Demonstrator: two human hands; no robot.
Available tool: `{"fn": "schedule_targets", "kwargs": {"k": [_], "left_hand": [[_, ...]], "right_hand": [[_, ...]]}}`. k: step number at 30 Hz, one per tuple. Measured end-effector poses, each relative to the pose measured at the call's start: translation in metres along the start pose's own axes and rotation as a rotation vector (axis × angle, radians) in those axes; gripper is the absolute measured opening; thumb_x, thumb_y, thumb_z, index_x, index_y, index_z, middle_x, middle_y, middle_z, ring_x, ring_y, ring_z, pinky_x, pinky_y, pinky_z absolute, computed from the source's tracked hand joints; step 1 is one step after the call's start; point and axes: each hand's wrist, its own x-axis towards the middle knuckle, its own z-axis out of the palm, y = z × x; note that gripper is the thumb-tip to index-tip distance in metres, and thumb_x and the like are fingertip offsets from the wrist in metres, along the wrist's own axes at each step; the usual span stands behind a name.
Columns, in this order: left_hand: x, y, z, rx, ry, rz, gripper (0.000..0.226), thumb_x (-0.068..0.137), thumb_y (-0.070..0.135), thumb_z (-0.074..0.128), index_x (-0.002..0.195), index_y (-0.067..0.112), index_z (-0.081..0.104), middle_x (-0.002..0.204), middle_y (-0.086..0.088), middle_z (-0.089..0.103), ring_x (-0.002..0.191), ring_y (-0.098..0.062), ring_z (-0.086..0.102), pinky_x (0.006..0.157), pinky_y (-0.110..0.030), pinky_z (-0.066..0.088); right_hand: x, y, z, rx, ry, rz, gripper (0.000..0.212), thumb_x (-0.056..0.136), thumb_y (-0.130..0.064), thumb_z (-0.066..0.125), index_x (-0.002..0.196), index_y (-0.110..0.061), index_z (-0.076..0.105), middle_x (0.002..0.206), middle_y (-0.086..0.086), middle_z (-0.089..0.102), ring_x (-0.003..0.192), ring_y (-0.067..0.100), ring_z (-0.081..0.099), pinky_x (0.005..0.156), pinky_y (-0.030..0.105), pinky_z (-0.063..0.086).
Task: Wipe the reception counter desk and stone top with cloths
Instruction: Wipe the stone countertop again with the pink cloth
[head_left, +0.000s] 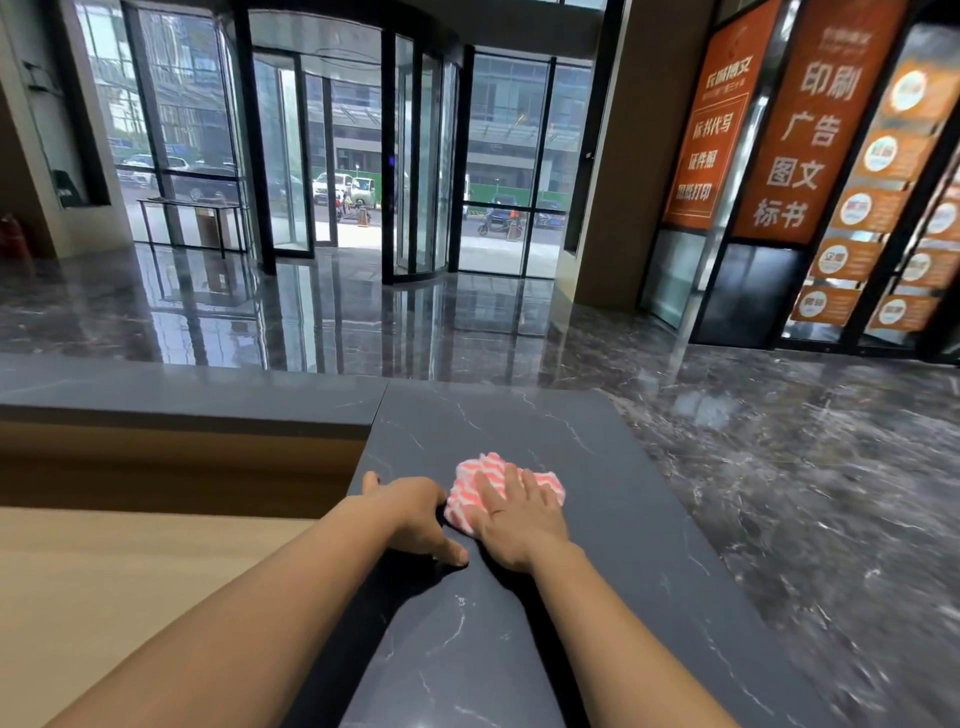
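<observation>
Lobby, glossy dark marble floor (779, 467), glass revolving door (332, 156) at the far side. Left: light wooden desk (104, 571), set lower than the dark veined stone top (519, 426) beside it. Left hand (415, 514) lies palm down on the stone near its left edge, thumb stretched out; the fingers are partly hidden behind the knuckles. Just right of it, touching the hand: pink-and-white striped cloth (480, 480), bunched, on the stone. Right hand (519, 514) lies flat on the cloth, fingers straight and slightly spread, pressing it down. Far right: orange signs (800, 130) on glass panels.
</observation>
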Motion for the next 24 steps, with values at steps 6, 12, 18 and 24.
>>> {"fn": "schedule_targets", "kwargs": {"k": [6, 12, 18, 24], "left_hand": [[-0.011, -0.019, -0.006, 0.027, -0.083, -0.03, 0.082, 0.065, 0.074, 0.068, 0.13, 0.027, 0.052, 0.131, 0.003, 0.056, 0.127, -0.025, 0.046, 0.106, -0.048, 0.017], [-0.013, -0.018, -0.008, 0.027, -0.12, -0.051, 0.091, 0.065, 0.07, 0.072, 0.139, 0.023, 0.048, 0.14, 0.0, 0.051, 0.133, -0.029, 0.041, 0.111, -0.046, 0.011], [-0.011, -0.012, -0.011, 0.068, -0.124, -0.071, 0.09, 0.066, 0.067, 0.075, 0.137, 0.02, 0.049, 0.132, 0.0, 0.058, 0.128, -0.029, 0.047, 0.114, -0.05, 0.006], [-0.007, -0.016, -0.006, 0.052, -0.11, -0.052, 0.09, 0.067, 0.066, 0.074, 0.139, 0.021, 0.046, 0.135, 0.0, 0.055, 0.132, -0.029, 0.044, 0.114, -0.052, 0.005]], "right_hand": [[-0.007, -0.001, -0.002, 0.007, -0.02, -0.034, 0.058, 0.101, -0.054, 0.018, 0.154, -0.038, 0.0, 0.162, 0.001, -0.014, 0.149, 0.021, -0.015, 0.118, 0.043, -0.009], [-0.009, 0.04, -0.01, 0.032, 0.028, 0.083, 0.057, 0.101, -0.053, 0.019, 0.154, -0.039, 0.002, 0.163, -0.001, -0.011, 0.149, 0.02, -0.012, 0.118, 0.041, -0.007], [-0.017, 0.123, -0.018, 0.01, 0.082, 0.304, 0.061, 0.099, -0.06, 0.018, 0.154, -0.039, 0.005, 0.164, 0.0, -0.004, 0.15, 0.023, -0.002, 0.12, 0.044, 0.0], [-0.021, 0.122, -0.018, -0.002, 0.07, 0.384, 0.057, 0.102, -0.052, 0.014, 0.155, -0.035, 0.001, 0.163, 0.005, -0.01, 0.15, 0.026, -0.008, 0.12, 0.045, -0.003]]}}
